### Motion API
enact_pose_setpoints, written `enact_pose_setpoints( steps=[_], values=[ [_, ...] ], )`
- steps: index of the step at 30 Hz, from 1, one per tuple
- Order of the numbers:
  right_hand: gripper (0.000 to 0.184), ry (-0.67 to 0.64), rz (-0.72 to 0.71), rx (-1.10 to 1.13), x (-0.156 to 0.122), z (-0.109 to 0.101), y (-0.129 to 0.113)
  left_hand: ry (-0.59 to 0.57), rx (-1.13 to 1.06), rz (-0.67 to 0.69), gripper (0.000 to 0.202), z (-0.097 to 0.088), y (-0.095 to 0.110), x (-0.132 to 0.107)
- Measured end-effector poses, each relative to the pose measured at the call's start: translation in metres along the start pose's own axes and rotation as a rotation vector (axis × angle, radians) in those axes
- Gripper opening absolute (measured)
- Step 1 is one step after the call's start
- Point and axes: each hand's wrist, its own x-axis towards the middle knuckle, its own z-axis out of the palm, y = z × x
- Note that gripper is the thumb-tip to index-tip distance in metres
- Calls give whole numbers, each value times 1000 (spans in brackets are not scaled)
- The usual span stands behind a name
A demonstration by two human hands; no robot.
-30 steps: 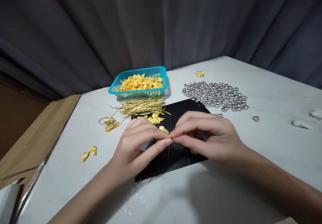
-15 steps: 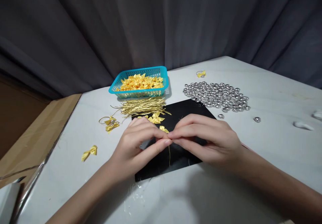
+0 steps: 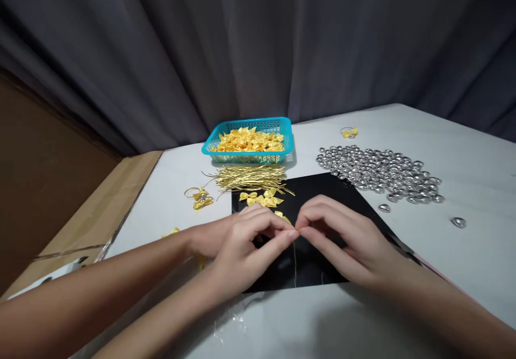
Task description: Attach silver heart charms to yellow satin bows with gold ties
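My left hand [image 3: 258, 249] and my right hand [image 3: 346, 238] meet over a black mat, thumbs and forefingers pinched tip to tip. A thin gold cord [image 3: 295, 265] runs down from the pinched tips; whatever else they hold is hidden. Just behind the fingers a yellow ribbon bow [image 3: 281, 217] shows in part. More yellow bows [image 3: 269, 198] lie on the mat [image 3: 314, 187] beyond my left hand. Another person's forearm [image 3: 133, 265] enters from the left, its hand partly hidden behind my left hand.
A blue basket [image 3: 246, 155] full of yellow bows stands at the back. Before it lies a bundle of gold cords [image 3: 252, 177]. Silver heart-shaped beads [image 3: 374, 168] are heaped at right. Looped cords with bows [image 3: 200, 198] lie left, and a dark, blade-like object [image 3: 407, 249] beside my right wrist.
Another person's arm has come in from the left, behind my left hand. The whole view has shifted, so things sit farther right. My hands keep their pinch over the mat.
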Motion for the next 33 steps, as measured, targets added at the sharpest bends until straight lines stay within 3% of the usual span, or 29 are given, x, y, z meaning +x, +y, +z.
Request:
enact_pose_setpoints(
  steps=[4,10,14,19,23,26,29,31,33],
  values=[
    [15,-34,151,46,-1,6,0,25,51,-19,16,-1,6,1],
    [15,-85,354,418,1,12,-5,-23,85,-20,17,-5,11,3],
    [11,-16,405,383,1,11,-7,-9,155,-53,15,-13,13,1],
    [11,61,408,328,2,10,-6,24,566,125,11,-24,27,-1],
    [13,90,415,260,2,9,-5,6,847,307,18,-19,29,-4],
    [14,115,405,218,2,10,-5,-85,675,254,18,-7,22,-7],
    [14,133,397,182,2,12,-3,-94,558,167,19,0,19,-11],
    [15,140,387,156,2,13,-1,-70,544,128,23,-8,22,-18],
    [14,146,362,129,3,15,1,-24,520,78,24,-31,31,-30]
  ],
)
